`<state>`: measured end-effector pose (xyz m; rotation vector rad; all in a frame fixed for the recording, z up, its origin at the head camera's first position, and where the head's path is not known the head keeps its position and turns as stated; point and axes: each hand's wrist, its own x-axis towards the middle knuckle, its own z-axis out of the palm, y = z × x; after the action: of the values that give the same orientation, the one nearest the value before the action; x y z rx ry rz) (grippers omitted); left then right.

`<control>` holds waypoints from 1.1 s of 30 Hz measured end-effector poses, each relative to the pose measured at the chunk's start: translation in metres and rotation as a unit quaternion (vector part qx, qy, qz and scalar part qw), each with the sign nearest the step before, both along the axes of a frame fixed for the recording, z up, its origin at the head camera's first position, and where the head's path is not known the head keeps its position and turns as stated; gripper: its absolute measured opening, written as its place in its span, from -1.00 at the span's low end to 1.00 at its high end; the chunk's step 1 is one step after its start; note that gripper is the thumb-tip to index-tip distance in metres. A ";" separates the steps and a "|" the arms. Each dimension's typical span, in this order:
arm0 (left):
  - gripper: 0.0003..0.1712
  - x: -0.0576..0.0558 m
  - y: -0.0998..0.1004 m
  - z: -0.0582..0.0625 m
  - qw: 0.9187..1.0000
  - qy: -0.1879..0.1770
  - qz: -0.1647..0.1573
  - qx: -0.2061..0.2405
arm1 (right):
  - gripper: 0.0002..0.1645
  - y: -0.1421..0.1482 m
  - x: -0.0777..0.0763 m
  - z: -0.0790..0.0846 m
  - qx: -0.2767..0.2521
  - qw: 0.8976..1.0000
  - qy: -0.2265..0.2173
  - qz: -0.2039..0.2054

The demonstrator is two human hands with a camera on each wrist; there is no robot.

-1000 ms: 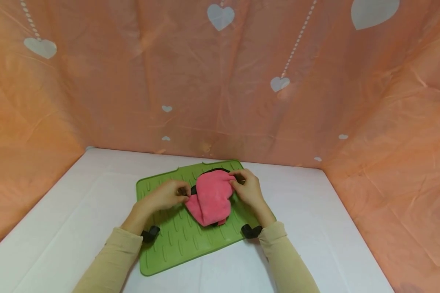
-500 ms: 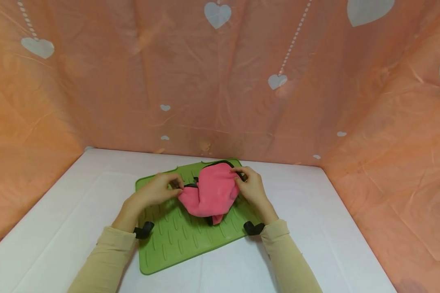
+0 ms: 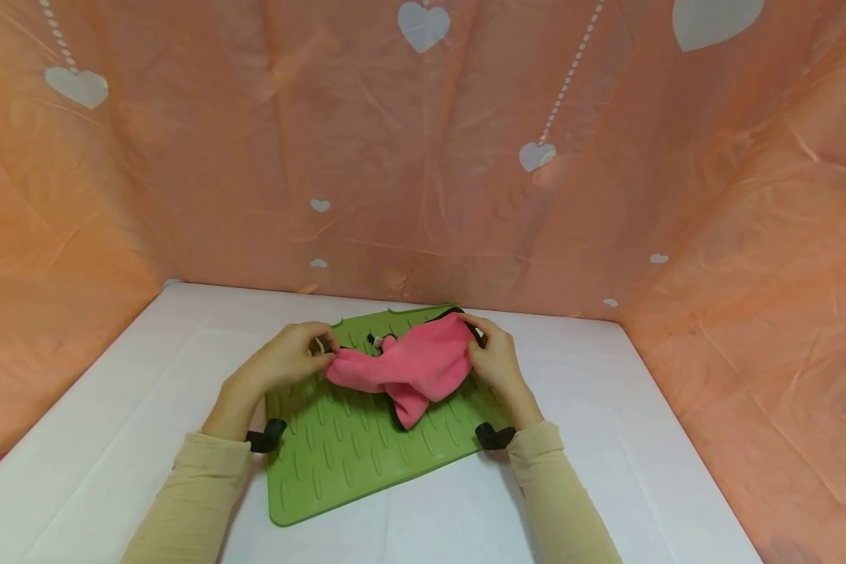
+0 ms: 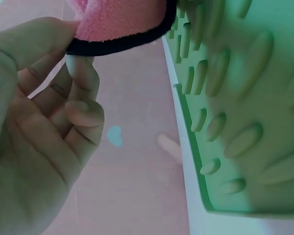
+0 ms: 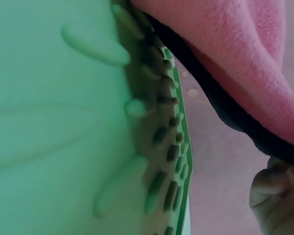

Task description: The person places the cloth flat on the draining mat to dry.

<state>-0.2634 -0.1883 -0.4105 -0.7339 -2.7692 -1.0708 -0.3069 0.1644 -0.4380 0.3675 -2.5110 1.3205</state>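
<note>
A pink fleece cloth [image 3: 416, 364] w/ black binding [image 4: 122, 45] is stretching sideways btwn two hands, over the far half of a green ridged mat [image 3: 352, 466]. Its middle is sagging in soft folds, and one pointed end is hanging toward the person; can't tell if that tip is touching the mat. A small white-and-black bit [image 3: 376, 341] is showing by the cloth's far edge – too tiny to make out.

The L hand [image 3: 285, 356] is pinching one bound corner, thumb and fingertips meeting on the fabric, the other fingers curling loosely below. The R hand [image 3: 497, 356] is gripping the opposite end at its binding; the R wrist view is cutting off most of that grip. Hands are staying well apart, L above the mat's L side, R near its far R corner.

The mat is lying at a slant on a white tabletop [image 3: 677, 439], its raised ridges running in rows. Black wrist mounts [image 3: 266, 436] are sitting just beside the cuffs of tan sleeves [image 3: 190, 493]. Beyond – a peach-orange curtain [image 3: 359, 157] is enclosing the back and both sides, pale hearts [image 3: 423, 27] dotting it, some dangling from printed bead strings.
</note>
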 end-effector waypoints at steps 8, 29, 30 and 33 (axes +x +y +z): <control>-0.86 0.001 -0.008 0.002 0.998 -0.059 -0.017 -0.026 | -0.26 0.016 -0.005 -0.003 0.075 0.996 -0.040 -0.010; -0.86 -0.003 0.014 -0.015 0.994 -0.069 0.016 -0.080 | -0.58 0.026 -0.007 -0.012 0.129 0.987 -0.090 0.010; -0.84 -0.004 0.017 -0.017 0.994 -0.069 0.019 -0.083 | -0.58 0.026 -0.007 -0.012 0.129 0.988 -0.087 0.010; -0.83 -0.005 0.021 -0.022 0.994 -0.073 0.013 -0.080 | -0.59 0.025 -0.007 -0.013 0.133 0.988 -0.079 0.016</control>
<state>-0.2683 -0.1670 -0.4330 -0.6589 -3.0085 -0.9431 -0.3134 0.1895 -0.4509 0.3732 -2.8343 1.0627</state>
